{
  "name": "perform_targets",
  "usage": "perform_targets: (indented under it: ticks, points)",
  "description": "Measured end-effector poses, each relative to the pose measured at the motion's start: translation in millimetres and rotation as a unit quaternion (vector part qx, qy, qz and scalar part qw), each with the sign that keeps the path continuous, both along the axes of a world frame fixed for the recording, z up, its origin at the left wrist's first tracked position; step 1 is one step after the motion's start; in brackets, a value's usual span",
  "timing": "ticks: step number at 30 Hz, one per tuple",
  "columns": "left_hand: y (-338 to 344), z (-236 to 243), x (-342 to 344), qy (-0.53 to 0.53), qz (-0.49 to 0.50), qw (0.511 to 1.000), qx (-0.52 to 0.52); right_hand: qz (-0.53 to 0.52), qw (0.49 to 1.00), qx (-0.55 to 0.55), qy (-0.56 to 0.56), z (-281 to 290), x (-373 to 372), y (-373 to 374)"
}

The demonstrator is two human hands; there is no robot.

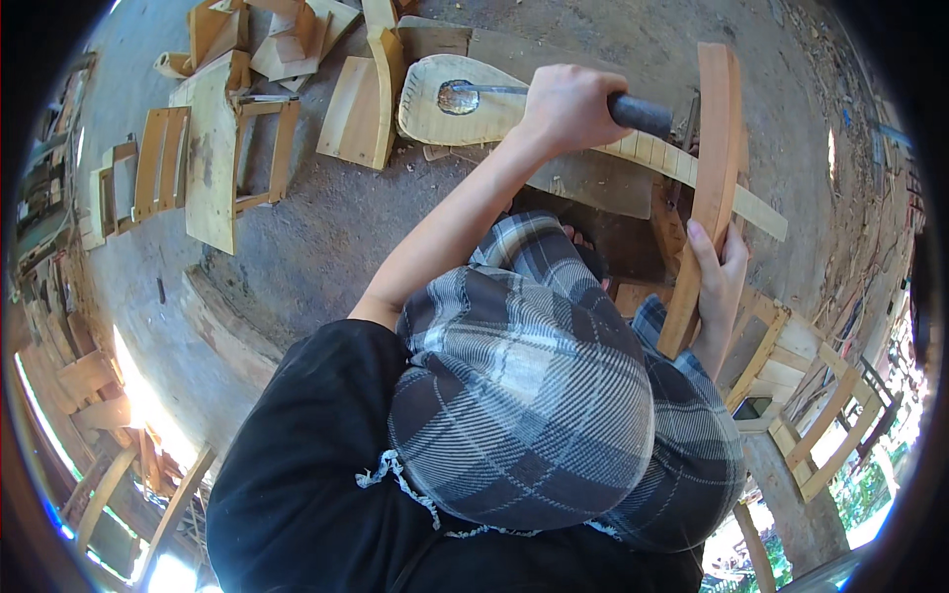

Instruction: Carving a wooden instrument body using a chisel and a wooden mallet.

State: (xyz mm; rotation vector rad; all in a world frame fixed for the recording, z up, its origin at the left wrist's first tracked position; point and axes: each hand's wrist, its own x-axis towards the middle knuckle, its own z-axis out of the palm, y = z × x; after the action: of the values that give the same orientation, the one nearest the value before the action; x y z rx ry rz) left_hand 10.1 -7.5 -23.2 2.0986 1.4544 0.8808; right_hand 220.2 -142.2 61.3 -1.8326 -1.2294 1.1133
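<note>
Over on the floor (326,227) lie wooden frames (163,163) and cut boards (361,109). Next comes the left hand (565,107), closed tight around the dark handle of a hammer (554,97), raised above a rounded board (445,124). Furthest over, the right hand (720,282) wraps its fingers around a curved wooden piece (710,188), holding it upright beside the knee in checked cloth (534,395).

A woodwork shop is shown, open to the outside. Cut wooden boards (361,114) and half-made chair frames (158,163) are spread over a rough grey floor (326,227). More wooden frames (825,415) are stacked at the side, and wood scraps are scattered about.
</note>
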Motion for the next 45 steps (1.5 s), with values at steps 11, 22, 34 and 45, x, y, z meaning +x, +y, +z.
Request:
perform_targets:
  ticks: [11, 22, 34, 45]
  points:
    - [-3, 19, -4, -0.033, -0.057, 0.998, -0.024, 0.005, 1.0, 0.025, -0.002, 6, -7, -1]
    - [23, 27, -11, -0.083, 0.009, 0.993, -0.088, 0.004, 0.999, 0.044, -0.021, 11, -8, -1]
    - [18, 22, -13, -0.05, 0.002, 0.993, -0.109, -0.049, 0.995, 0.067, 0.058, -14, -20, 4]
    - [18, 27, -21, -0.103, 0.022, 0.992, -0.068, -0.008, 0.994, 0.1, 0.034, -6, -30, -1]
